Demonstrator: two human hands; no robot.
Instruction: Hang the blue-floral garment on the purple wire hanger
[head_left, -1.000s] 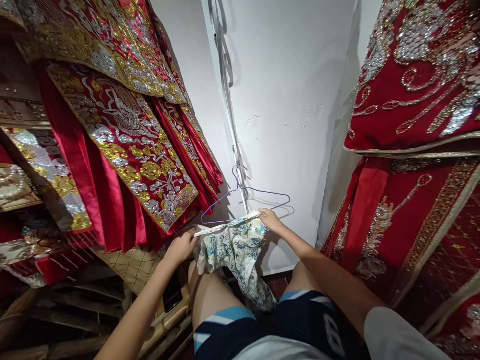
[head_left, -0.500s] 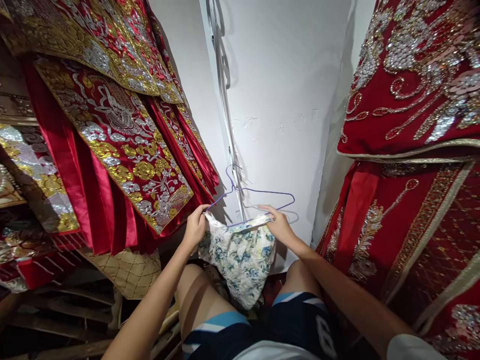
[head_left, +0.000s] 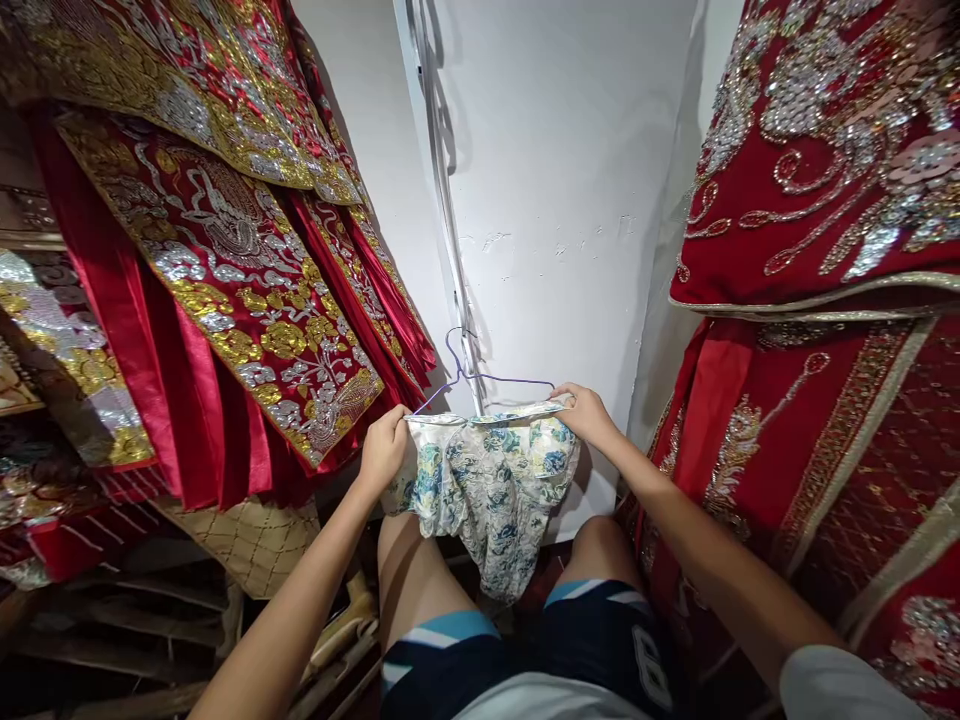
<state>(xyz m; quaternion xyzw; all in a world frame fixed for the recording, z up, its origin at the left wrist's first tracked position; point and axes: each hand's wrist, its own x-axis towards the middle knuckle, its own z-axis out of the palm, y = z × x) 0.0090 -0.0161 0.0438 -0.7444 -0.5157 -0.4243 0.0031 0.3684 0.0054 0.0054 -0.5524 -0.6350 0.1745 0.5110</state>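
A white garment with a blue, green and yellow floral print (head_left: 495, 480) hangs spread between my two hands above my knees. My left hand (head_left: 386, 445) is closed on its upper left corner. At its upper right corner, my right hand (head_left: 585, 412) pinches the fabric and the end of a purple wire hanger (head_left: 510, 379). The hanger's hook and shoulders rise above the garment's top edge, and its lower part is hidden behind the cloth. The garment's lower end tapers down between my legs.
Red embroidered garments with gold and silver sequins (head_left: 277, 330) hang at the left. At the right hangs a red beaded garment (head_left: 817, 220). A white wall (head_left: 555, 200) with a narrow vertical strip (head_left: 442, 170) stands ahead. Bamboo-like slats (head_left: 127, 630) lie low at the left.
My right hand has moved right and up to the hanger's right end, stretching the garment's top edge wider. The hanger's right shoulder is now mostly covered by cloth and hand.
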